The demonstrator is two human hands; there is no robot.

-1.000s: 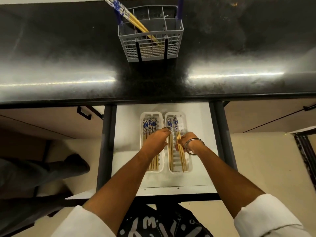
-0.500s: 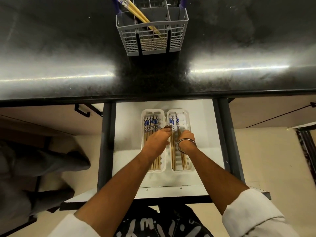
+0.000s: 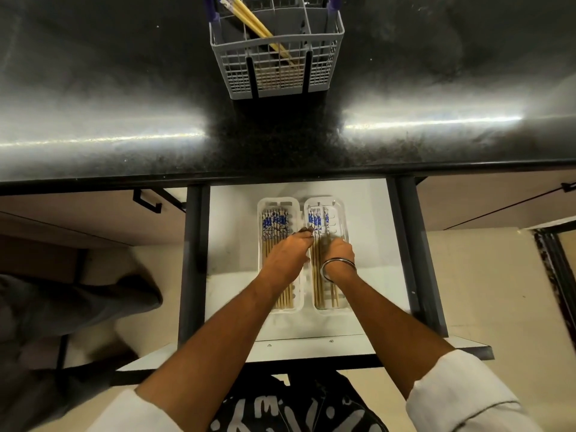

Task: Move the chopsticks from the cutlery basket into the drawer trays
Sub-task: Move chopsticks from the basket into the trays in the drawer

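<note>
Chopsticks point(image 3: 317, 260) are being set into the right drawer tray point(image 3: 340, 213): a few lie lengthwise there, blue-patterned ends pointing to the counter, with slots left bare on the tray's right side. The left drawer tray point(image 3: 261, 213) looks nearly full, a tight row of sticks laid the same way. Both trays sit side by side in the open drawer point(image 3: 367, 244). The left hand point(image 3: 288, 254) is over the divide between the trays, fingertips reaching toward the patterned ends; pinching or merely touching cannot be told. The right hand point(image 3: 338, 252), bracelet at the wrist, is over the right tray with fingers curled down onto the sticks; blur hides whether one is gripped. Step judged: aligning just-placed sticks, placement phase. More chopsticks point(image 3: 249, 17) are seen leaning in the cutlery basket point(image 3: 277, 76) on the dark counter point(image 3: 93, 88), so the task is judged unfinished. Next move calls for letting go, reaching up to the basket, and pulling out another stick or pair.
</note>
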